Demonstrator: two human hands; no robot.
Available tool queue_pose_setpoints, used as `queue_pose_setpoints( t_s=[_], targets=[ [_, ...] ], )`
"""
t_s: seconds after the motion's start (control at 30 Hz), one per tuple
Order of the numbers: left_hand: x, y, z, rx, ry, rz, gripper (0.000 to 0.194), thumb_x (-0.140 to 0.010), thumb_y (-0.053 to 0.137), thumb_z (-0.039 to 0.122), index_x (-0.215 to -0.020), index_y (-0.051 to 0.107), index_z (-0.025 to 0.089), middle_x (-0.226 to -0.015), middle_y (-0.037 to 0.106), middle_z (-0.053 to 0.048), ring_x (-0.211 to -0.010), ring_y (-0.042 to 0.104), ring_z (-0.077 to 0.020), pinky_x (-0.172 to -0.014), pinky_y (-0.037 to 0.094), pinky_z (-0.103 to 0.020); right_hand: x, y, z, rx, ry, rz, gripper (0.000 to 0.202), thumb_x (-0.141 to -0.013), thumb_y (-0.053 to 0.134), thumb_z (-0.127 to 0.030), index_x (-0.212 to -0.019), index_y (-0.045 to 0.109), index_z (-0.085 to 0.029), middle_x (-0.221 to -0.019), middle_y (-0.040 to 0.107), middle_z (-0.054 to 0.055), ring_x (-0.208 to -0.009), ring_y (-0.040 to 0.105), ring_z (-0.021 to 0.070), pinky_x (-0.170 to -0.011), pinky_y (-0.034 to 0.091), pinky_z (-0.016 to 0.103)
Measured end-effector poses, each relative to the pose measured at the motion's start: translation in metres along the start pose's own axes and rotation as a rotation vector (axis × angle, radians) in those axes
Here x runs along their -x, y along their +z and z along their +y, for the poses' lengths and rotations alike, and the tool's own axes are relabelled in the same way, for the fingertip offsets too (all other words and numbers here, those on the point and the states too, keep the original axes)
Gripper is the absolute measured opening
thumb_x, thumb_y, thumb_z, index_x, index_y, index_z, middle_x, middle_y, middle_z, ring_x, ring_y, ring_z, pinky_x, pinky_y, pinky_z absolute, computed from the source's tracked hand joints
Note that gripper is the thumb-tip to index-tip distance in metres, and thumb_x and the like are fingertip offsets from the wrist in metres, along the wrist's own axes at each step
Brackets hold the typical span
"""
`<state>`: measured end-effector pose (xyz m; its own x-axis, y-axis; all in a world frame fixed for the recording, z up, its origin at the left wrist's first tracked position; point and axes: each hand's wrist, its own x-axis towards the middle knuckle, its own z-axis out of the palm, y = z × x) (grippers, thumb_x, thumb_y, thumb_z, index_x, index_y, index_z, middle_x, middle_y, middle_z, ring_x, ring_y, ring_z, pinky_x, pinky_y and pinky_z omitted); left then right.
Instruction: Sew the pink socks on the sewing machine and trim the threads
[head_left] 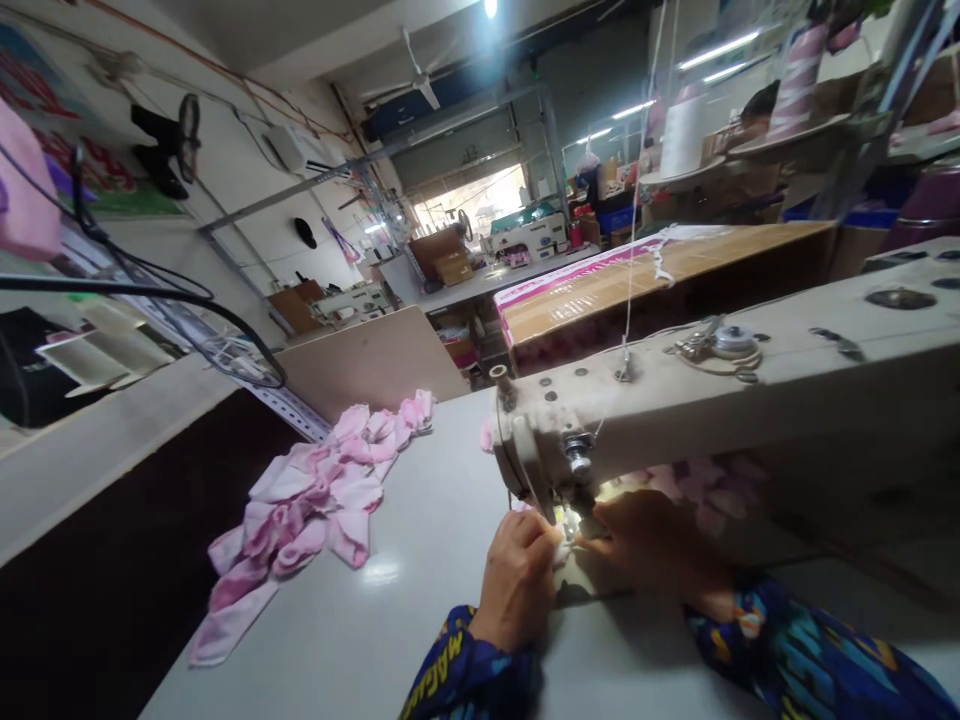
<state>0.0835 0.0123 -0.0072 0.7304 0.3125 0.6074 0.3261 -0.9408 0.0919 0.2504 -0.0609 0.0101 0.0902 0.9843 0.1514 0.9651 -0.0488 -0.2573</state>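
Both of my hands are at the needle area of a white sewing machine (pixel 637 420), under its lit head. My left hand (pixel 521 565) is closed, its fingers curled on a small piece of pink-and-white fabric (pixel 562 552) beside the presser foot. On the other side, my right hand (pixel 652 545) has its fingertips pinched close to the same spot; the machine head shades it, and what it grips is hidden. Left of the machine, a heap of pink fabric pieces (pixel 322 490) lies on the white table (pixel 405 610). More pink pieces (pixel 712 485) show behind the machine arm.
Behind the machine stands a large cardboard box (pixel 600 295). Thread cones (pixel 682 135) sit on a rack at upper right, with thread running down to the machine. A black cable (pixel 240 335) hangs at left. Other sewing machines (pixel 529 235) stand farther back.
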Motion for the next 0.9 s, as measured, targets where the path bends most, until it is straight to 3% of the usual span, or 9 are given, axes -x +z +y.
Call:
queue_pose_setpoints(
  t_s=[0.47, 0.6, 0.77, 0.9],
  targets=[
    [0.005, 0.012, 0.003, 0.051, -0.067, -0.023, 0.029, -0.088, 0.036, 0.003, -0.074, 0.054, 0.019, -0.074, 0.055, -0.002, -0.072, 0.050, -0.0152, -0.062, 0.046, -0.025, -0.001, 0.006, 0.000, 0.082, 0.047, 0.049, 0.034, -0.086, 0.056, -0.042, -0.061, 0.061, -0.020, -0.059, 0.062, 0.005, -0.058, 0.060, 0.0189, -0.050, 0.032, 0.027],
    [0.002, 0.012, 0.003, 0.039, -0.061, 0.016, 0.027, -0.088, 0.035, 0.003, -0.076, 0.052, 0.020, -0.074, 0.055, -0.003, -0.072, 0.051, -0.0161, -0.062, 0.047, -0.027, -0.001, 0.003, 0.000, 0.082, 0.056, 0.065, 0.031, -0.088, 0.052, -0.038, -0.065, 0.062, -0.020, -0.062, 0.063, 0.005, -0.059, 0.061, 0.0196, -0.050, 0.030, 0.027],
    [0.002, 0.004, -0.001, -0.040, -0.048, 0.114, 0.023, -0.088, 0.042, 0.005, -0.081, 0.056, 0.021, -0.079, 0.060, -0.004, -0.082, 0.054, -0.0192, -0.082, 0.047, -0.040, 0.000, 0.000, -0.002, 0.067, 0.030, 0.054, 0.026, -0.090, 0.049, -0.032, -0.076, 0.065, -0.018, -0.068, 0.067, 0.007, -0.065, 0.064, 0.0226, -0.052, 0.032, 0.029],
    [0.006, -0.003, -0.008, -0.100, 0.006, 0.026, 0.019, -0.090, 0.047, 0.009, -0.088, 0.060, 0.023, -0.083, 0.065, -0.002, -0.090, 0.055, -0.0211, -0.097, 0.036, -0.049, 0.001, -0.006, -0.007, 0.024, -0.009, 0.065, 0.020, -0.088, 0.054, -0.028, -0.078, 0.068, -0.017, -0.072, 0.069, 0.008, -0.068, 0.065, 0.0236, -0.055, 0.035, 0.030]
  ],
)
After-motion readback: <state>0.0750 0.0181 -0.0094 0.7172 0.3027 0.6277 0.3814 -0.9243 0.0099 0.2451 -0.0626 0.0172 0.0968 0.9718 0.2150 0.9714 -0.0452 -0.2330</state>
